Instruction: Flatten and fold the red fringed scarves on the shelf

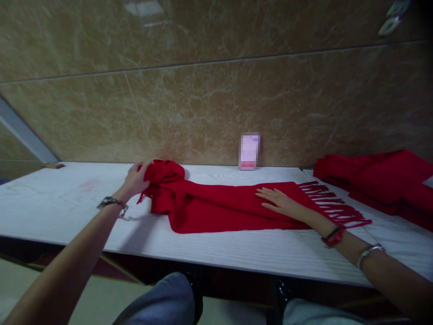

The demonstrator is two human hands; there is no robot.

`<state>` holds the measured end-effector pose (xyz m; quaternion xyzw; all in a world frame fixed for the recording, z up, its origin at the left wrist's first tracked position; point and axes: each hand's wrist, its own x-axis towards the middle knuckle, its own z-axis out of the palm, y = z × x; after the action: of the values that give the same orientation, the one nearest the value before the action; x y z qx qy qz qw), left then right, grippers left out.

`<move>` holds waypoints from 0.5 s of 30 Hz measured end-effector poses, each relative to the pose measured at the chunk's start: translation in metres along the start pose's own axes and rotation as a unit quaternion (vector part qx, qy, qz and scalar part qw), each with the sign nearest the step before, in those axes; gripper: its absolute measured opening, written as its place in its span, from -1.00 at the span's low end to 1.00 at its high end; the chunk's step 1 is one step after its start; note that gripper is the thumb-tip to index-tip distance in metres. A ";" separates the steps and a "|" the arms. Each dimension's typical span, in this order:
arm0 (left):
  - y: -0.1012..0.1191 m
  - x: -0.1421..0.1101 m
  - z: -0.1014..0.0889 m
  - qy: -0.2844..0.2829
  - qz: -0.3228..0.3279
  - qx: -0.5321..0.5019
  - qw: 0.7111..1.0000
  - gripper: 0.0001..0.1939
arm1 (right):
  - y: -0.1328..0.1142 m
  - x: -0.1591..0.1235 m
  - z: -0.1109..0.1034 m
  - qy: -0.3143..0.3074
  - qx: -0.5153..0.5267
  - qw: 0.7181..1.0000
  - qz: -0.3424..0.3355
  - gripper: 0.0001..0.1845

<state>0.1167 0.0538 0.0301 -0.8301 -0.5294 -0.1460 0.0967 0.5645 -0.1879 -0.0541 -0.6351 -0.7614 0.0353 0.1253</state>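
Both forearms (79, 250) bare. Left wrist (119, 198): bracelet (107, 202) with metallic parts, small loose end dangling. Right wrist (324, 225): red-and-black band (334, 236); silver-toned bangle (367, 253) farther up. Legs: blue, denim-like trousers (162, 300).

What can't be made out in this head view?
In the head view:
- Left hand: the bunched end of the red fringed scarf hides some fingertips, so its grip is unclear.
- Scarf surface under the right hand: covered by it.
- Pale upright object: pixelated, markings unreadable.
- Other red cloth: cut off by the right edge.
- Wall fixture: blurred, cut off by the top edge.
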 end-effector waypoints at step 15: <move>0.005 0.014 -0.054 0.063 0.079 0.197 0.975 -0.65 | -0.002 -0.001 -0.002 0.021 -0.008 0.999 0.035 -0.46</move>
<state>0.1196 0.0463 0.0859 -0.8233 -0.4731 -0.0822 0.3026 0.5630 -0.1895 -0.0517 -0.6629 -0.7362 0.0202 0.1351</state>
